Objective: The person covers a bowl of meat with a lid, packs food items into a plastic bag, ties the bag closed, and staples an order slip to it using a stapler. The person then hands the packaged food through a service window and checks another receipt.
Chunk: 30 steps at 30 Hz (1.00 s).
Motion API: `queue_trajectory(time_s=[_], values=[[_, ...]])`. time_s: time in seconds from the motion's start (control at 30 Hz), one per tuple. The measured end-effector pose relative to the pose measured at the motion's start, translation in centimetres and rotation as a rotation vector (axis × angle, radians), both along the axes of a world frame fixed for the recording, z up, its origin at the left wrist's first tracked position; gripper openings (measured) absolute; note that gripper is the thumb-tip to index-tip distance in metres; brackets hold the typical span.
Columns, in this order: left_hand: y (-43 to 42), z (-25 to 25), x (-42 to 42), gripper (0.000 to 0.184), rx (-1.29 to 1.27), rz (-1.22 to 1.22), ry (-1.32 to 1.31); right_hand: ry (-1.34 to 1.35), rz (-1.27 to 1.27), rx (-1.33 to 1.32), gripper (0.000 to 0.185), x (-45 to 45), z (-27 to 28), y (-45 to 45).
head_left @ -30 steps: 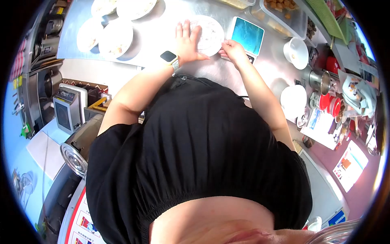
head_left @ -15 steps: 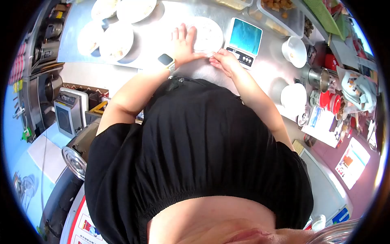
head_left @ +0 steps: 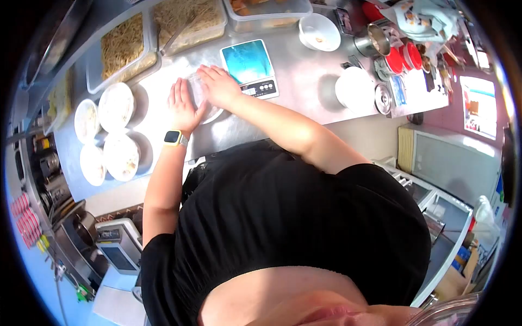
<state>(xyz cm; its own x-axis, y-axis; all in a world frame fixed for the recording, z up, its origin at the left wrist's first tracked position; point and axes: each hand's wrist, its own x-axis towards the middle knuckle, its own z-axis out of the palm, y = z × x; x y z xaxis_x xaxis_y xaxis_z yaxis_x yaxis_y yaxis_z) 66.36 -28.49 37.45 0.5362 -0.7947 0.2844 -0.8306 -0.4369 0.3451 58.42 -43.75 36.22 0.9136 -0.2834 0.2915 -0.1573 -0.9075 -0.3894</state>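
Observation:
My left hand [head_left: 185, 107], with a watch on its wrist, lies flat with fingers stretched at the left edge of a round, lidded bowl [head_left: 213, 115]. Across the top of the same bowl rests my right hand [head_left: 218, 87], its fingers extended. The two hands cover much of the bowl, so its contents are hidden. Just right of my right hand stands a digital scale [head_left: 247, 62] with a blue-green top. Several white bowls [head_left: 117, 107] with food in them stand together on the left of the steel table [head_left: 293, 103].
Clear tubs of shredded food [head_left: 124, 49] line the back, beside a tub of orange-brown pieces [head_left: 266, 13]. At the right are a white bowl [head_left: 319, 32], a stack of white bowls or lids [head_left: 354, 88], a steel pot [head_left: 374, 41] and red-lidded jars [head_left: 402, 58].
The view has swung, so the table's contents sit lower and farther left, and more tubs show. My right hand has moved from the bowl's near rim onto its top, fingers now straightened.

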Motion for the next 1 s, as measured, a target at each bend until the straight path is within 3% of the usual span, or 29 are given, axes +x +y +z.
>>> queue_trajectory(time_s=[0.2, 0.27, 0.3, 0.33, 0.4, 0.43, 0.5, 0.6, 0.63, 0.7, 0.77, 0.8, 0.87, 1.0], values=[[-0.2, -1.3, 0.5, 0.072, -0.079, 0.017, -0.064, 0.027, 0.044, 0.113, 0.041, 0.5, 1.3, -0.8], [-0.2, -3.7, 3.8, 0.055, -0.295, 0.329, 0.739, 0.254, -0.084, 0.508, 0.037, 1.7, 2.3, -1.6], [0.3, -4.1, 5.1, 0.042, -0.242, 0.345, 0.877, 0.129, -0.041, 0.435, 0.028, 2.3, 0.5, -2.3], [0.6, -3.1, 5.9, 0.038, -0.134, 0.232, 0.752, 0.123, -0.041, 0.433, 0.028, 3.1, 0.5, -2.9], [1.0, -4.1, 8.1, 0.036, -0.167, 0.076, 1.024, 0.325, -0.004, 0.598, 0.024, 4.2, 0.3, -3.9], [0.8, -3.4, 8.7, 0.036, -0.166, 0.081, 1.024, 0.327, 0.000, 0.600, 0.024, 4.6, 0.1, -4.4], [0.7, -2.2, 10.3, 0.033, 0.078, -0.016, 1.471, 0.456, 0.051, 0.765, 0.026, 5.6, -0.5, -5.4], [0.4, -1.3, 9.7, 0.024, 0.022, 0.017, 1.445, 0.559, 0.172, 0.900, 0.029, 7.0, -0.7, -5.3], [0.6, -2.0, 10.5, 0.024, 0.106, -0.051, 1.358, 0.598, 0.192, 0.882, 0.030, 7.5, 0.2, -5.3], [0.9, -1.7, 10.1, 0.028, 0.108, -0.101, 1.457, 0.694, 0.253, 0.843, 0.030, 8.4, -1.1, -5.0], [1.3, 0.2, 9.4, 0.032, 0.208, -0.129, 1.267, 0.748, 0.319, 0.803, 0.030, 9.3, -1.7, -5.0], [1.4, 0.6, 9.1, 0.033, 0.244, -0.098, 1.291, 0.754, 0.336, 0.793, 0.030, 9.2, -0.7, -5.0], [1.9, -0.4, 8.7, 0.033, 0.163, -0.097, 1.248, 0.772, 0.391, 0.822, 0.029, 9.4, -1.4, -5.4], [3.6, -0.2, 8.0, 0.030, 0.206, -0.006, 1.407, 0.785, 0.296, 0.782, 0.028, 8.1, -1.3, -6.0]])
